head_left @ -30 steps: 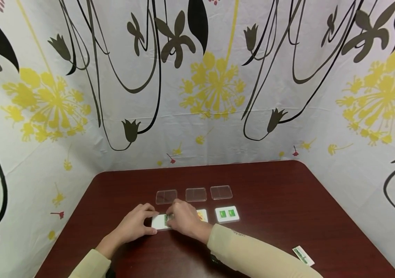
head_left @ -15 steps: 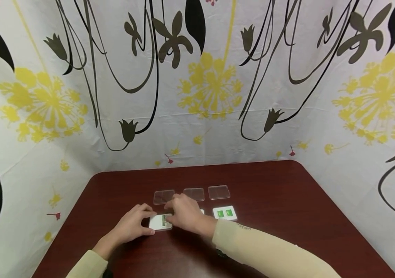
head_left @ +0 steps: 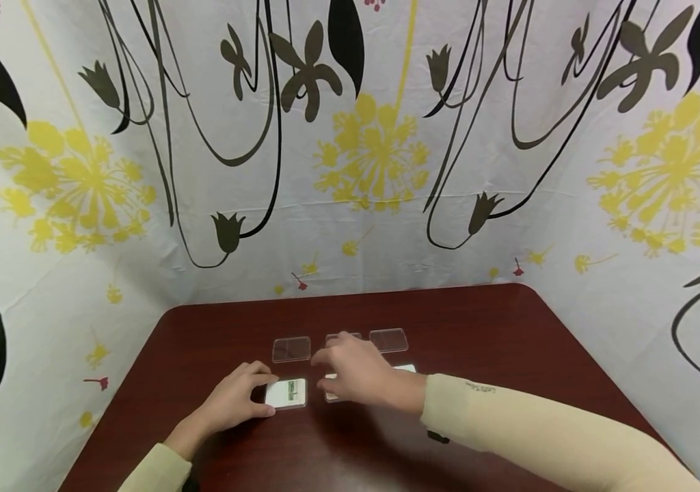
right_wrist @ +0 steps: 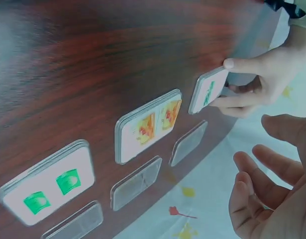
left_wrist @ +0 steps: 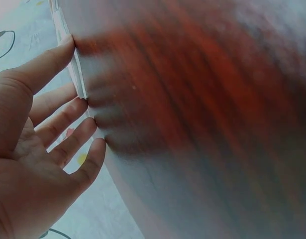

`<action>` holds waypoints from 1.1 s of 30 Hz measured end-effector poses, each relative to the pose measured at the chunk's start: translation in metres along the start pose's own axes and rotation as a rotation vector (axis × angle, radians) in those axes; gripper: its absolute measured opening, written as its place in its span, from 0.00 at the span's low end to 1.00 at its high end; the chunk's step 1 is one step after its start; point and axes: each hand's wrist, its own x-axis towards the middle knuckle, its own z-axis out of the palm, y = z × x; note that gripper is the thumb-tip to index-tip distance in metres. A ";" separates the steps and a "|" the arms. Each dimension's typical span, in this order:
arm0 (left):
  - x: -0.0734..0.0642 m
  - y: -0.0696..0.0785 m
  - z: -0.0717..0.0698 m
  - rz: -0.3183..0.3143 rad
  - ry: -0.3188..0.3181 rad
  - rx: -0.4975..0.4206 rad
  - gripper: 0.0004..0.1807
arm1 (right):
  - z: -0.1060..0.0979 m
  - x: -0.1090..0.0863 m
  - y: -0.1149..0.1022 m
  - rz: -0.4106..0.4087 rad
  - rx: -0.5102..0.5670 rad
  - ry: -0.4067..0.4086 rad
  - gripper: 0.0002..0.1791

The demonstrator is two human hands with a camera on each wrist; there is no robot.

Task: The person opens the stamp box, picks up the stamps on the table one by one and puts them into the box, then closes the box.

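On the table, my left hand pinches the sides of a flat white card case between thumb and fingers. One small green-and-white sticker lies on the case's right half. My right hand hovers over the middle card case, fingers loosely bent and holding nothing. That middle case carries two orange pictures, clear in the right wrist view. Further right, another card case bears two green squares; in the head view the right hand hides much of it.
Behind the cases lie three clear plastic lids in a row: the left lid, the middle lid, partly hidden in the head view, and the right lid. A patterned cloth hangs around the dark red table.
My right hand has let go of the sticker on the left case and moved right, over the middle case. The left hand keeps its grip. A loose green-and-white strip at right is now out of sight.
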 end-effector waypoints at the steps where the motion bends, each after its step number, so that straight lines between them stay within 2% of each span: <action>1: -0.001 0.000 0.000 -0.001 0.000 -0.004 0.31 | -0.003 -0.005 0.002 -0.002 0.012 -0.003 0.17; 6: -0.001 0.000 -0.001 -0.008 -0.009 -0.008 0.32 | -0.014 -0.035 0.011 -0.010 0.038 0.013 0.15; 12: -0.002 -0.001 0.000 -0.010 -0.015 0.000 0.31 | -0.020 -0.072 0.025 0.000 0.021 0.026 0.16; 21: -0.001 0.001 0.002 0.002 -0.009 0.025 0.31 | -0.025 -0.120 0.057 0.094 0.024 -0.003 0.16; 26: -0.001 0.003 0.000 -0.012 -0.009 0.030 0.31 | -0.026 -0.146 0.072 0.177 0.022 -0.052 0.17; 33: 0.000 0.003 -0.001 -0.028 -0.021 0.034 0.31 | -0.034 -0.182 0.089 0.264 -0.025 -0.059 0.21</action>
